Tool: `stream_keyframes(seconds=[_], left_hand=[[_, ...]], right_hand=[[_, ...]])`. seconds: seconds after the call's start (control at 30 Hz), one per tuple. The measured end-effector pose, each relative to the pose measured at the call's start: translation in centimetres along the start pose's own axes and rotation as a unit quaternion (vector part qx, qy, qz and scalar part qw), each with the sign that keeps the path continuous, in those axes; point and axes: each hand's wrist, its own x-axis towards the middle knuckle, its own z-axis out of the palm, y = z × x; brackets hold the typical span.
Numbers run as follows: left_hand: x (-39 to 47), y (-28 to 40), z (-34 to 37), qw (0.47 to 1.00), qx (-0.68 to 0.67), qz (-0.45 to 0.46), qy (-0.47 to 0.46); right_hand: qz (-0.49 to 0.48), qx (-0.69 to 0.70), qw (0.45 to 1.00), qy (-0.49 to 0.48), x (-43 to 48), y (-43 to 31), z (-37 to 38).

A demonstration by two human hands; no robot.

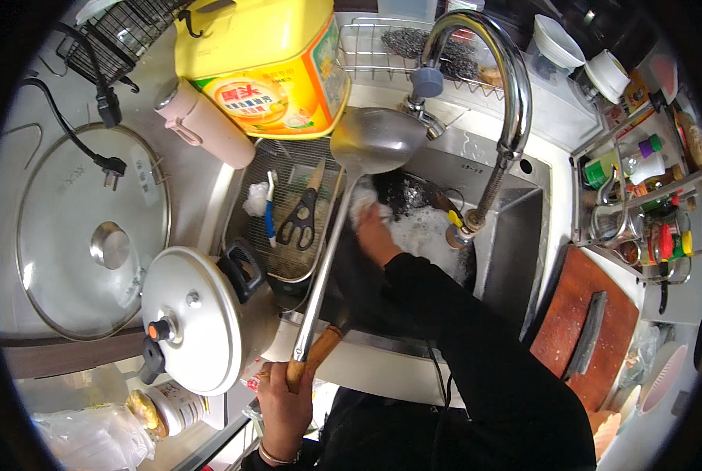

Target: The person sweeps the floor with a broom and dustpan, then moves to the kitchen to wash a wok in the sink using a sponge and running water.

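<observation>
My left hand (286, 394) is wrapped around the wooden end of a long steel wok spatula (321, 277), whose broad head (380, 141) is raised near the faucet. A second wooden handle (325, 346), apparently the wok's, runs into the same grip. In the steel sink sits a black wok (424, 188) with foamy water (430, 235) in it. Inside the wok's left side, my right hand (377, 232) presses a whitish scrubbing pad or cloth (364, 199); motion blurs it, so its exact kind is unclear.
A chrome faucet (515, 100) arches over the sink (515, 235). Left of it, a mesh basket (295, 259) holds scissors (304, 212) and a brush (270, 212). A pressure cooker (195, 318), glass lid (95, 194), pink bottle (209, 126) and yellow detergent jug (268, 65) crowd the left. A cleaver (587, 335) lies on a cutting board (562, 294).
</observation>
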Motion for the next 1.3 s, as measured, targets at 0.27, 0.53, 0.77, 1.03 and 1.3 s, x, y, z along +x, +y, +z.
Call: stream_keyframes(seconds=[0.27, 0.53, 0.77, 1.03, 1.3], left_hand=[[0.0, -0.1, -0.8, 1.000, -0.003, -0.007, -0.002], [0.3, -0.4, -0.8, 0.999, -0.037, 0.014, 0.000], [0.6, -0.2, -0.5, 0.998, -0.054, -0.003, -0.028], [0.7, -0.9, -0.2, 1.000, -0.009, 0.022, -0.014], [0.8, -1.3, -0.1, 1.000, -0.018, -0.005, -0.011]], right_hand=[[0.272, -0.156, 0.912, -0.265, -0.4, 7.5, -3.8], [-0.168, -0.171, 0.810, -0.535, -10.8, 9.5, -7.6], [0.112, -0.300, 0.898, -0.302, -10.3, 11.4, -7.0], [0.117, 0.166, 0.974, -0.101, 0.4, 5.8, 0.6], [-0.193, 0.355, 0.793, -0.456, -7.1, 0.5, -11.4]])
